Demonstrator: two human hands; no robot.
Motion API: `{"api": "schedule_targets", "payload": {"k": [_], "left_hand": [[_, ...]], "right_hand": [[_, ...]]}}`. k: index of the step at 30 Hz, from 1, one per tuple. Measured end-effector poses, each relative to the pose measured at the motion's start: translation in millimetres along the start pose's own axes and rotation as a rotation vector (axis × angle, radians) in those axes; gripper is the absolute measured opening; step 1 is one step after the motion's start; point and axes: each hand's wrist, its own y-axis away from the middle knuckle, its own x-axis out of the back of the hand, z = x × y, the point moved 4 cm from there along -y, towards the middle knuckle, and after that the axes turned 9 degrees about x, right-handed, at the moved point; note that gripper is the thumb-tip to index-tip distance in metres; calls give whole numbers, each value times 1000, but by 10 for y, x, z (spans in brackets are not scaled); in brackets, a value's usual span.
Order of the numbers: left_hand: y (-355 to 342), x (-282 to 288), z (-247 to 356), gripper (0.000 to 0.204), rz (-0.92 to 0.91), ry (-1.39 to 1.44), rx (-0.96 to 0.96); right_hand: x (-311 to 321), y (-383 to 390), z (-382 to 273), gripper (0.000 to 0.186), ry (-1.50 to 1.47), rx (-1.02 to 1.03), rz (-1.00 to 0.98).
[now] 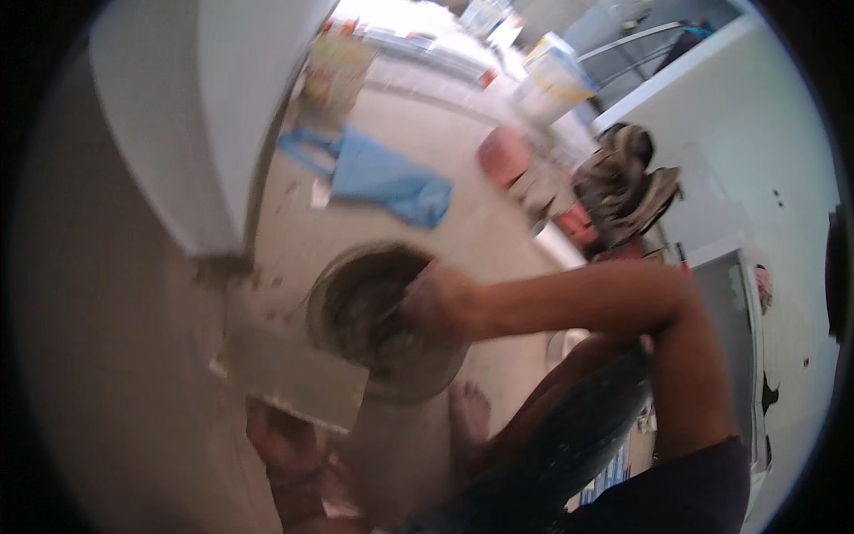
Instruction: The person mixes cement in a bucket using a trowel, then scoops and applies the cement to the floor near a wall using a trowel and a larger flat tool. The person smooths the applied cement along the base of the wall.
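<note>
Head view | board (292, 378) apparently held by left hand (279, 438), fingers cannot be told | bucket (427, 381) set on floor (485, 231), mix (354, 304) inside | right hand (438, 299) over right rim, fingers seemingly curled, hold unclear | mix apparently being worked; level board likely needed next

A blue bag (387, 178) lies on the floor (445, 120) near a yellowish sack (336, 76), with a white-and-yellow container (553, 84) beyond and a brown cloth heap (623, 187) beside the pale wall (729, 169).
</note>
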Motion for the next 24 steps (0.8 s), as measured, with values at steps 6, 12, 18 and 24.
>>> {"api": "schedule_targets", "payload": {"k": [6, 12, 18, 24], "left_hand": [[307, 101, 341, 43, 302, -286, -43], [426, 164, 454, 44, 454, -358, -6], [337, 120, 278, 44, 332, -161, 102], [10, -101, -80, 40, 296, -195, 274]], "right_hand": [[230, 306, 232, 13, -201, -5, -77], [260, 579, 209, 21, -245, -84, -87], [331, 1036, 549, 32, -563, -210, -53], [-609, 1359, 423, 40, -1094, -176, 304]]}}
